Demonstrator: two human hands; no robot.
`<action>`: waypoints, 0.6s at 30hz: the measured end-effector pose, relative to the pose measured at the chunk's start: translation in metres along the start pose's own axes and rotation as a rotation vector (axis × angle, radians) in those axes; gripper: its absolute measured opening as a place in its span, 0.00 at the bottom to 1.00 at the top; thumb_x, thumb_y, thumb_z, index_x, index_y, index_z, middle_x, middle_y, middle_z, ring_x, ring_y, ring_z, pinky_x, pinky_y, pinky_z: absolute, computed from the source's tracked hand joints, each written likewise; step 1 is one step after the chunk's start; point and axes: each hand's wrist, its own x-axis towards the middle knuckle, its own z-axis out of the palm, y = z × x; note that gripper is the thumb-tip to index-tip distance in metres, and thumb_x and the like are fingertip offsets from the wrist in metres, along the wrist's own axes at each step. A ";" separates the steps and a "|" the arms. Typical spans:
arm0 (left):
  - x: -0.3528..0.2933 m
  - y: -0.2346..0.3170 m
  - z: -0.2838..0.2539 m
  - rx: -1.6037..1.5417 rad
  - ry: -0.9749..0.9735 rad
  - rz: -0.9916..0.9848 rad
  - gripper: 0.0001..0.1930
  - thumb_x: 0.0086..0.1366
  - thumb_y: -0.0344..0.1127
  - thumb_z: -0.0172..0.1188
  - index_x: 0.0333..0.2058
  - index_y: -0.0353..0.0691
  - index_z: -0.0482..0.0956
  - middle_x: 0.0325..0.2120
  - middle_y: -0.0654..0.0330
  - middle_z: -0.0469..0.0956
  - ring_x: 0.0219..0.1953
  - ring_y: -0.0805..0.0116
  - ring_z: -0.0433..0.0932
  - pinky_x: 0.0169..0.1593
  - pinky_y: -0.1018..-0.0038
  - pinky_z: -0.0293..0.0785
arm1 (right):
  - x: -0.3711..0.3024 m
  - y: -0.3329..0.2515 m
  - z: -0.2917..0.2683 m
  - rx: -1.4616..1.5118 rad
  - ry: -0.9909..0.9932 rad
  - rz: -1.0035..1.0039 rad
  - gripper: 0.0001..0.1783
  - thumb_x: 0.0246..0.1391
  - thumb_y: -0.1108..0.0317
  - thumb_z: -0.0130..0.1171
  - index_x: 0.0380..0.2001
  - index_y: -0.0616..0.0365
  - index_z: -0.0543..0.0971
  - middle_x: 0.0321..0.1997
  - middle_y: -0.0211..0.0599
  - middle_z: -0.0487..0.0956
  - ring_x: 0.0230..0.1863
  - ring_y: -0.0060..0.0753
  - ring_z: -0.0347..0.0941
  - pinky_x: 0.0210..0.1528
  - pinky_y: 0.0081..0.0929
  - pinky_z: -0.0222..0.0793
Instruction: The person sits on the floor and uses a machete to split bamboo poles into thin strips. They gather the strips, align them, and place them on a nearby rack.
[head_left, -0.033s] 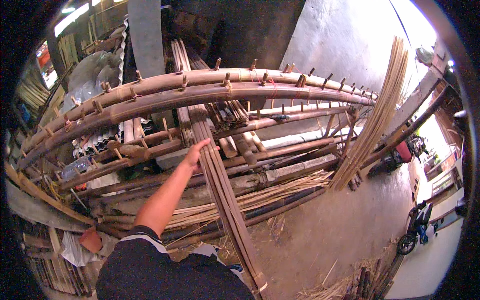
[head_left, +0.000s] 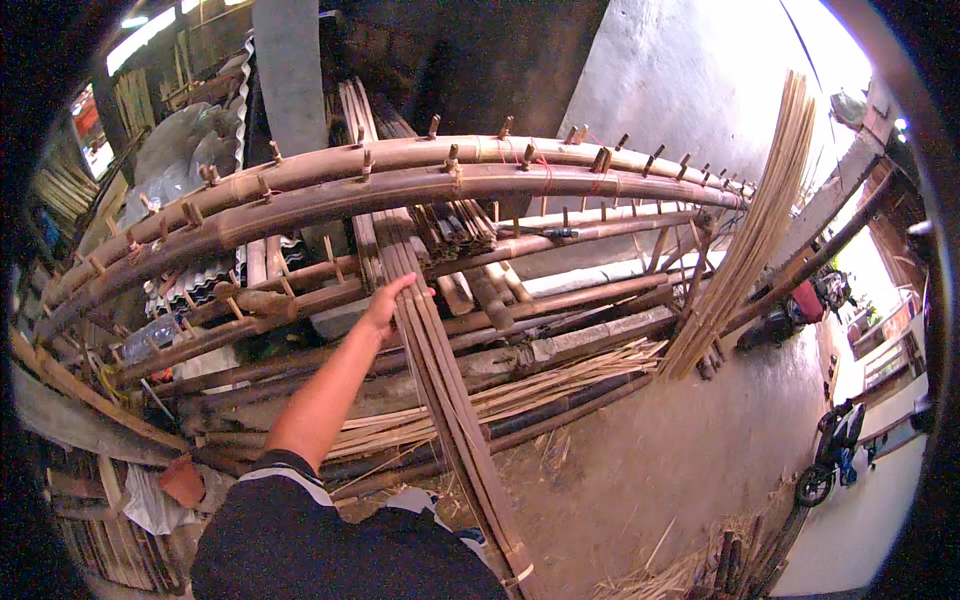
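Observation:
My left hand (head_left: 384,305) is closed around a long bundle of brown, flat bamboo strips (head_left: 455,430). The thumb lies over the top, and fingertips show at the far side. From the rack the bundle slants down to the lower edge of the picture, where a pale tie (head_left: 522,575) circles its near end. Its far end passes beneath two thick bamboo poles (head_left: 340,195) studded with short pegs. My right hand is out of view.
Lower bamboo rails (head_left: 590,290) run across behind the bundle. Pale thin strips (head_left: 560,385) lie low on the rack. A tall sheaf of strips (head_left: 745,240) leans at the right. Bamboo scraps (head_left: 650,580) litter the floor. A motorbike (head_left: 835,455) stands far right.

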 end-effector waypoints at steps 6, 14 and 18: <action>0.026 0.048 -0.032 -0.049 -0.144 -0.002 0.26 0.65 0.55 0.53 0.44 0.33 0.78 0.39 0.52 0.82 0.37 0.59 0.83 0.44 0.60 0.80 | 0.016 -0.055 -0.009 0.178 -0.267 0.423 0.41 0.39 0.54 0.69 0.58 0.54 0.70 0.41 0.64 0.78 0.44 0.65 0.76 0.47 0.51 0.71; 0.074 0.096 -0.092 -0.427 0.517 0.262 0.34 0.65 0.70 0.40 0.41 0.42 0.77 0.30 0.60 0.81 0.29 0.61 0.77 0.36 0.56 0.75 | 0.168 -0.115 0.058 0.153 -0.216 0.308 0.35 0.37 0.47 0.71 0.45 0.59 0.75 0.39 0.56 0.80 0.44 0.57 0.77 0.46 0.45 0.73; 0.009 0.016 -0.080 -0.544 0.487 0.094 0.33 0.62 0.71 0.42 0.34 0.43 0.71 0.25 0.58 0.77 0.26 0.58 0.75 0.33 0.56 0.72 | 0.277 -0.189 0.070 0.257 -0.095 0.145 0.41 0.36 0.43 0.69 0.51 0.57 0.73 0.36 0.54 0.81 0.38 0.59 0.78 0.41 0.49 0.74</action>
